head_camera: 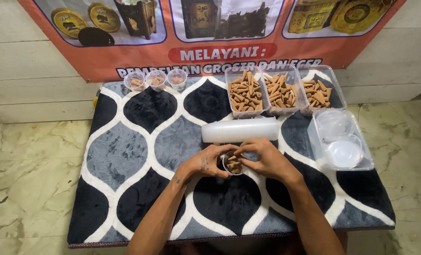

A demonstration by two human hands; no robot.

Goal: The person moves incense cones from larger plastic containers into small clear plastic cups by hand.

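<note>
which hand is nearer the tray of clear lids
Right. The right hand lies just left of the lid tray; the left hand sits farther left, across the small cup.

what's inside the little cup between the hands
Brown cone-shaped pieces lie in the small clear cup. The left hand and right hand cover its sides, so how full it is cannot be seen.

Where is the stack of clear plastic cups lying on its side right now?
In the head view, the stack of clear plastic cups lies sideways on the patterned grey mat, just beyond both hands and in front of the three clear tubs of brown cones.
</note>
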